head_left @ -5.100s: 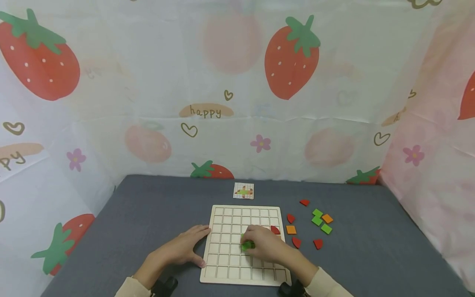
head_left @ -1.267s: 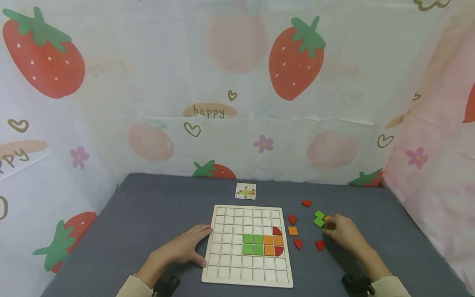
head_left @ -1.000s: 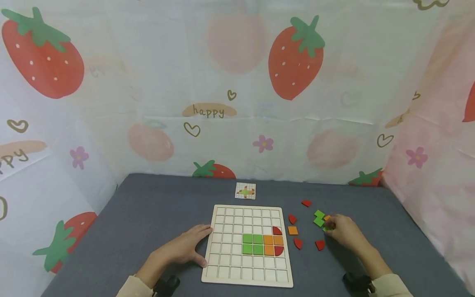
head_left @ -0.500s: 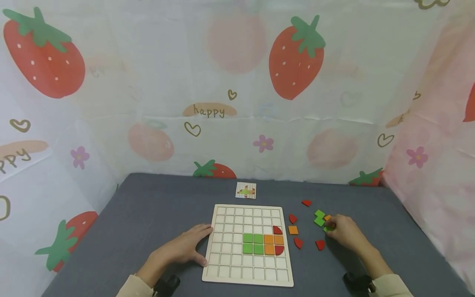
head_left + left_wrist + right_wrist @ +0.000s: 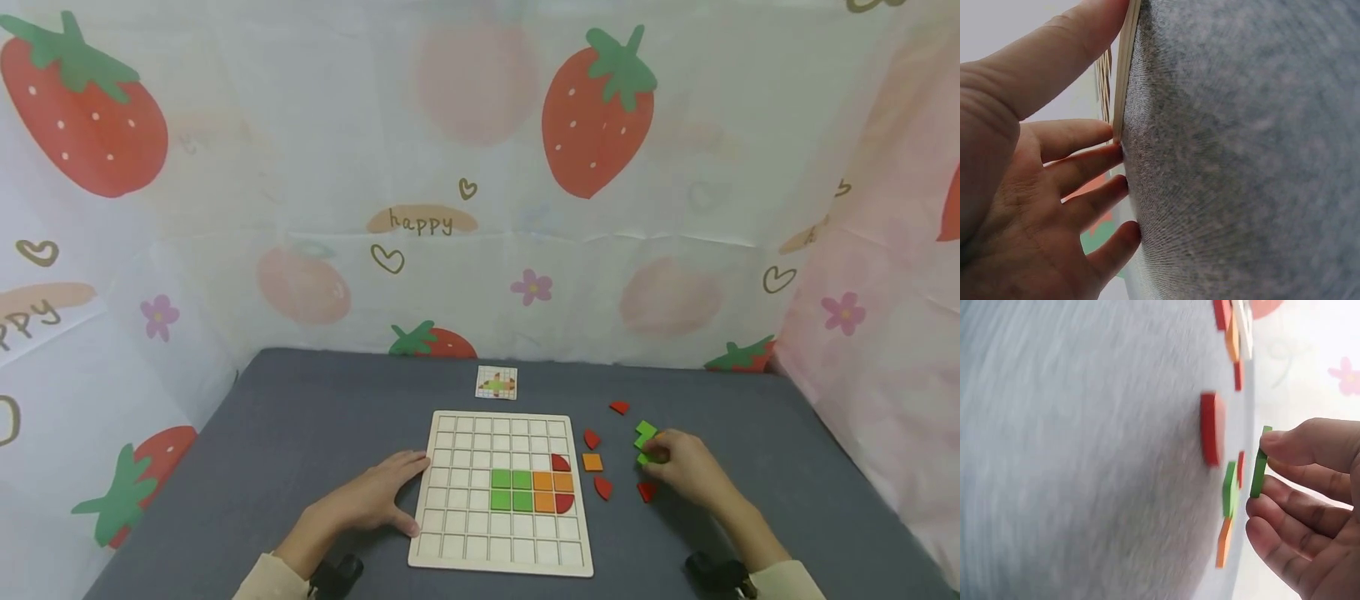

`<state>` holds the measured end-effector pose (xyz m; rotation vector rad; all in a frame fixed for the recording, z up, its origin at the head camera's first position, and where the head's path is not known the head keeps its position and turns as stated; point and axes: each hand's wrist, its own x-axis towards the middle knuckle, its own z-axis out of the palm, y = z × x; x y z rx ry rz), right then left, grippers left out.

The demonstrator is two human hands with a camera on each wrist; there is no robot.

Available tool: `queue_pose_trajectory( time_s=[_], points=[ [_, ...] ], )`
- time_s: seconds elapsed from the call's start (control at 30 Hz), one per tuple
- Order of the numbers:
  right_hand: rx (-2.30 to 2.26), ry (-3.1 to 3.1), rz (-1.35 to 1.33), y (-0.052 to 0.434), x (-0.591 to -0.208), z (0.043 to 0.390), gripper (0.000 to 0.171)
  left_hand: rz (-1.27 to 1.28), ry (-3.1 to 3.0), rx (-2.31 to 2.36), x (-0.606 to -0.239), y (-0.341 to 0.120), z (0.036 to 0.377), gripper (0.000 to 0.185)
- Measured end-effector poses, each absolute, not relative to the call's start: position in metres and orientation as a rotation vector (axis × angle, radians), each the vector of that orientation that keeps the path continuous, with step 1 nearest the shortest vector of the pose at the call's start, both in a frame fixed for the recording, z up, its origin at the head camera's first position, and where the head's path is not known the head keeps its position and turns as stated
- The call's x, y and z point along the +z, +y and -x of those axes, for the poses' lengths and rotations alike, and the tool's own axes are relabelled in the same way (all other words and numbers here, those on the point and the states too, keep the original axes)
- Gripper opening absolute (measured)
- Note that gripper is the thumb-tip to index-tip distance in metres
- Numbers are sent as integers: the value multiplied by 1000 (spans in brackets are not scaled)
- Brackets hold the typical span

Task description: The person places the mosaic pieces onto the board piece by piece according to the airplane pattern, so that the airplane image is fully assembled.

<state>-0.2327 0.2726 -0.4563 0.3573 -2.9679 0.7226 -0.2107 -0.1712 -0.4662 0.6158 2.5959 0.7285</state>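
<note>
My left hand point(image 5: 375, 496) rests along the left edge of the wooden grid board point(image 5: 450, 525), thumb and fingertips on its rim. In the left wrist view the fingers point(image 5: 1085, 165) are spread, with the thumb at the board's side. My right hand point(image 5: 690, 471) pinches a green square tile point(image 5: 1260, 469) between thumb and fingers, above the table at the right of the board. On the board lie a block of green squares point(image 5: 511, 490), orange squares point(image 5: 543, 481) and two red quarter-round tiles point(image 5: 564, 503).
Near my right hand lie loose green squares point(image 5: 645, 429), an orange square point(image 5: 592, 462) and several red rounded tiles point(image 5: 603, 487). The right wrist view shows another orange tile point(image 5: 1224, 544). A small patterned card point(image 5: 497, 383) lies behind the board on the grey table point(image 5: 337, 400).
My right hand has gone from the board to the loose tiles and taken a green square, shifting slightly left in the last half second. My left hand has stayed at the board's edge.
</note>
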Motion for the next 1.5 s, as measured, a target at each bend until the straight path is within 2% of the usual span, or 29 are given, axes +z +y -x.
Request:
queue_pose_trajectory(
  time_s=[0.67,1.0,1.5],
  points=[
    [878,-3010,-405,214,-452,228,18,-611,2592,706,-470,-172,212,97],
    [926,-2955,-645,191,-452,231,17,-580,2594,695,-466,-170,211,97],
    [940,-2935,-800,148,-449,237,19,-577,2582,718,-467,-171,212,98]
  ],
)
